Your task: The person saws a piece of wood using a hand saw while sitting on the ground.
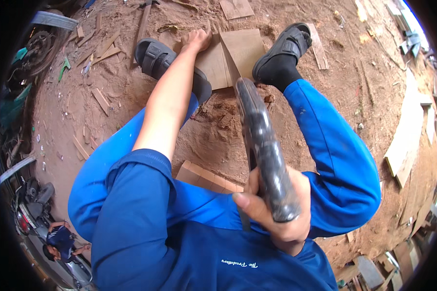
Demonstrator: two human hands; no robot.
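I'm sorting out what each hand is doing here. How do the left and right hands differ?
The left hand is stretched far out, pressing down on the wooden board on the ground; the right hand is close to the body, raised. The left hand holds no tool; the right hand grips a dark handle. Both are bare.

Hands on a board and a saw

Left hand presses the wooden board on sawdust-covered ground (between both sandalled feet); right hand grips the dark saw handle above it.
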